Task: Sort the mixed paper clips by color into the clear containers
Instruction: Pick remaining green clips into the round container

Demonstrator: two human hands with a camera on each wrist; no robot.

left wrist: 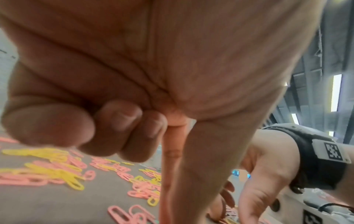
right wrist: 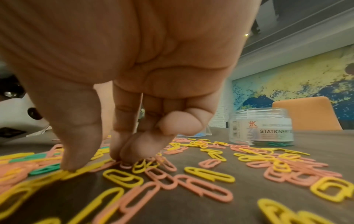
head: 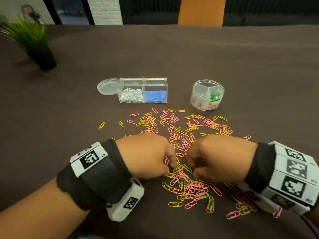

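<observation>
Under both hands lie the paper clips (head: 186,183); left hand (head: 146,156) and right hand (head: 219,157) seemingly pinch at them, fingers curled.

A green potted plant (head: 29,40) stands near the table's far left corner. An orange chair (head: 202,11) sits behind the far edge. A blue-and-yellow painting (right wrist: 298,78) hangs beyond.

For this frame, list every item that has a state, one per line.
Rectangular box: open, white clips in its left half, blue in its right.
Round lid: off, lying left of the box.
Round jar: open, upright, green clips inside.
Loose pile: unsorted; yellow, pink, a few green.
Left hand: fingers curled, over the pile.
Right hand: fingertips down on the clips.
</observation>
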